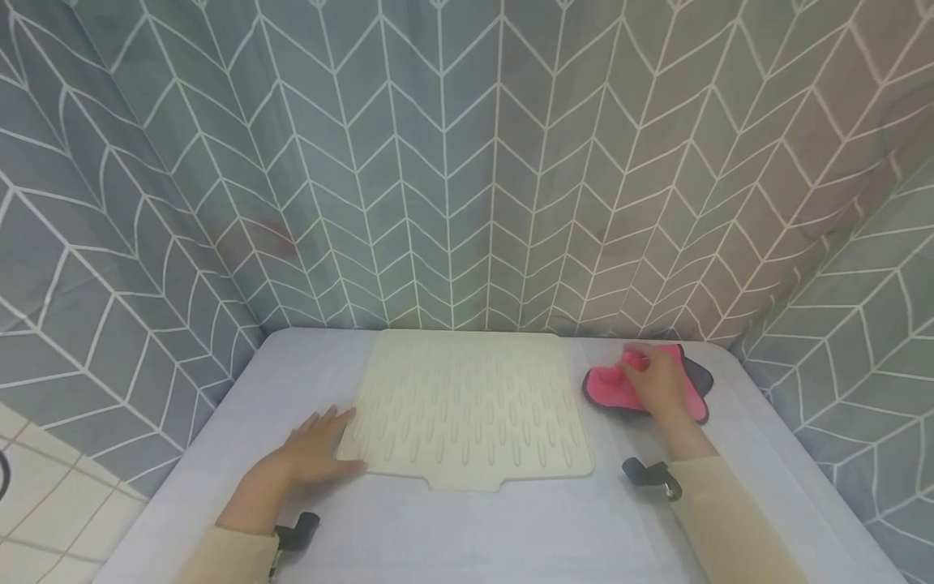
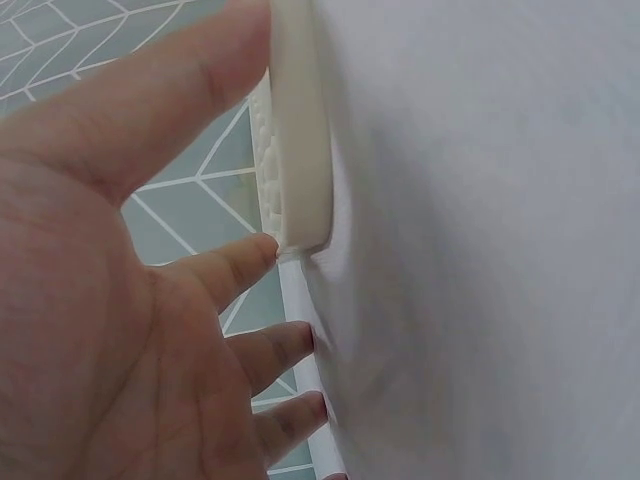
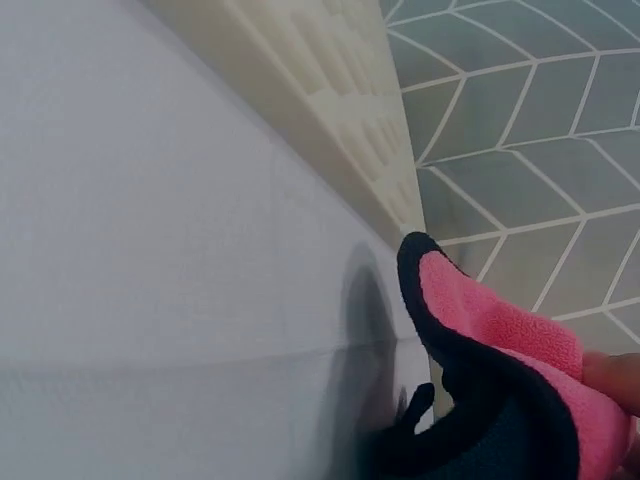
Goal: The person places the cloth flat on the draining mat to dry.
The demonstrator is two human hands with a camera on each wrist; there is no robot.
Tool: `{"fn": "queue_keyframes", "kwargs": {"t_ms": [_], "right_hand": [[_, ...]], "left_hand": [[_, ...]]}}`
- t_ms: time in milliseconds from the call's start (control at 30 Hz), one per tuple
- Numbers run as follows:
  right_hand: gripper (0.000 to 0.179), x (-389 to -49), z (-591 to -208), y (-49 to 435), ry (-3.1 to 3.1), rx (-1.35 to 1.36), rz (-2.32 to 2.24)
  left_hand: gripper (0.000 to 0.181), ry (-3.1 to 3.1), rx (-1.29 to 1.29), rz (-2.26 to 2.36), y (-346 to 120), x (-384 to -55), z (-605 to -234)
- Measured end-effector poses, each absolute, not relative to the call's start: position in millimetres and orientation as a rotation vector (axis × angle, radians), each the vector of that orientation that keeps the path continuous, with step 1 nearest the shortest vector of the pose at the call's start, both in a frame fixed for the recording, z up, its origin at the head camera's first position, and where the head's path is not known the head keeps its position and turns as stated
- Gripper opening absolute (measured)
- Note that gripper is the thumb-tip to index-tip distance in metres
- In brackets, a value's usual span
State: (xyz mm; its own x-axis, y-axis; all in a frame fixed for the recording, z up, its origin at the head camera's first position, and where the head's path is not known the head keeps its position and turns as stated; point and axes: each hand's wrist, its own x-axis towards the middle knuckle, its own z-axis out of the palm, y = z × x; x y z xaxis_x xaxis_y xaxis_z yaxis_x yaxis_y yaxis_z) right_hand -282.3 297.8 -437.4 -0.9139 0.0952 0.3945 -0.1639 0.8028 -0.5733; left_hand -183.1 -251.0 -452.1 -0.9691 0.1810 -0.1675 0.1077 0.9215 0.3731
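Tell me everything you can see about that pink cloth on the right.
The pink cloth looks like soft fleece, bright pink on one face and dark grey on the other, with a dark edge. It lies crumpled on the pale table, just right of the cream ribbed mat and apart from it. The right hand grips it from above, bunching it so one corner lifts off the surface.

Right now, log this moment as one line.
left hand: flat on cream mat corner | right hand: grips pink cloth | surface: white table
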Motion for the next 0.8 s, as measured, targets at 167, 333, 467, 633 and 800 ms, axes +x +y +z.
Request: {"fn": "queue_keyframes", "kwargs": {"t_ms": [167,333,467,633,800], "right_hand": [[0.039,-275.3,-431.9,296.6,-2.542,-0.002,0.874],[0.038,-268.1,-427.3,292.3,-2.464,-0.055,0.915],[0.038,-262.4,-422.4,286.0,-2.407,-0.069,0.939],[0.037,-256.6,-415.7,276.1,-2.309,-0.081,1.002],[0.035,-252.9,-406.6,265.4,-2.176,-0.031,1.008]], "left_hand": [[0.108,2.881,0.207,0.537,-250.6,-182.2,-451.3],[0.108,2.872,0.202,0.546,-249.3,-181.7,-449.7],[0.108,2.872,0.207,0.552,-248.9,-180.9,-449.5],[0.108,2.877,0.206,0.549,-248.8,-180.4,-449.5],[0.108,2.883,0.201,0.539,-247.9,-179.6,-448.0]]}}
